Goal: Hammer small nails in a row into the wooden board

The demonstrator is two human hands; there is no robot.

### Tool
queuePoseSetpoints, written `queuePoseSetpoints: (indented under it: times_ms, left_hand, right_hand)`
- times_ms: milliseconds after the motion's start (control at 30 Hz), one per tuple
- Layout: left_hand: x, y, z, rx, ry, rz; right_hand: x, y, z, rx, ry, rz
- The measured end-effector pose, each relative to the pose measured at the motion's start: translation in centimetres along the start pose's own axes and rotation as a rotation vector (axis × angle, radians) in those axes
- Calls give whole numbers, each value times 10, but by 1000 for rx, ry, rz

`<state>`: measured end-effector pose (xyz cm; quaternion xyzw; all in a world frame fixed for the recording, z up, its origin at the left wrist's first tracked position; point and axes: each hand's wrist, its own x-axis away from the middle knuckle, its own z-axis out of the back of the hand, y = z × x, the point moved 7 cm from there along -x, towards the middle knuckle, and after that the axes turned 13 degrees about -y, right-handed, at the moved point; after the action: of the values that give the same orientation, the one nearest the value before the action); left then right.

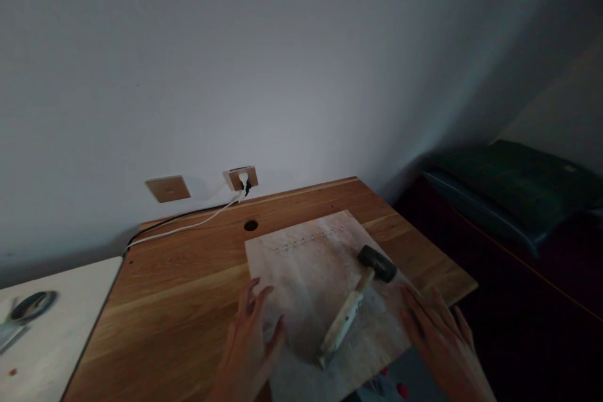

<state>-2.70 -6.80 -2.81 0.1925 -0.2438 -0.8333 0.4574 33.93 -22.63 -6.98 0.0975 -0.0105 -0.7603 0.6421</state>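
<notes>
Flanked on a pale board (301, 264) by flat, empty, splayed fingers: mallet (353, 308) lying diagonally, handle end toward left hand (249, 348), black head nearer right hand (440, 339).

Looking down at a wooden desk (179, 289) standing against a grey wall (282, 63). Showing a round cable hole (251, 225) near its back edge. Showing a blank wooden plate (168, 188) and a wooden socket (241, 178) low on the wall, with a white cable (188, 225) trailing leftwards from the socket. Adjoining a white surface (61, 333) at left, carrying a dark ring (32, 305); adjoining dark green bedding (513, 195) at right.
</notes>
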Motion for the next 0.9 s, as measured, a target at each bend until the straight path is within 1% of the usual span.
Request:
queuePoseSetpoints:
  times_ms: [67,100,133,200,267,300,333,367,400,433,467,500,533,567,600,667,700,733,767,800,833,900]
  left_hand:
    - [-29,26,-25,30,-74,-42]
    - [-43,39,-36,39,-102,-65]
    - [-57,53,-46,49,-133,-90]
    - [-82,78,-61,71,-200,-163]
    - [-99,95,-69,82,-264,-233]
    - [-105,98,-70,80,-287,-256]
    - [-109,96,-69,73,-293,-268]
    - [-111,90,-66,70,-281,-272]
    - [-112,80,-61,80,-257,-268]
    - [-111,68,-55,108,-225,-262]
    - [-109,54,-50,161,-200,-252]
    - [-107,39,-46,230,-193,-235]
    - [-105,24,-42,293,-172,-203]
    - [-102,11,-37,345,-134,-168]
    - [-100,0,-32,383,-84,-133]
    - [-97,-14,-24,441,21,-70]
    - [-96,-18,-22,479,42,-38]
    - [-96,-20,-23,523,39,-5]
    - [-96,-21,-24,566,18,21]
    - [-96,-20,-26,602,-6,36]
    - [-96,-20,-28,627,-19,37]
    - [-95,-19,-26,631,12,2]
  right_hand:
    - [-15,50,-13,-6,-29,-88]
    - [-23,73,-19,-19,-59,-97]
    - [-31,96,-24,-36,-81,-136]
    - [-46,136,-29,-66,-125,-214]
    - [-59,165,-26,-104,-146,-241]
    - [-63,175,-20,-137,-121,-261]
    - [-65,182,-13,-175,-74,-282]
    - [-65,184,-4,-209,-16,-305]
    - [-63,180,5,-244,57,-336]
    - [-59,169,14,-269,123,-351]
    - [-55,151,22,-277,163,-364]
    - [-48,127,32,-325,245,-390]
    - [-45,92,39,-390,276,-330]
    - [-44,49,43,-461,243,-199]
    - [-45,-1,47,-532,176,-27]
    - [-45,-100,48,-633,-31,287]
    - [-44,-141,49,-642,-104,398]
    - [-44,-172,51,-620,-117,455]
    - [-47,-192,52,-577,-102,458]
    - [-49,-206,53,-537,-65,470]
    - [-51,-213,54,-514,-36,473]
    - [-53,-212,50,-522,-17,463]
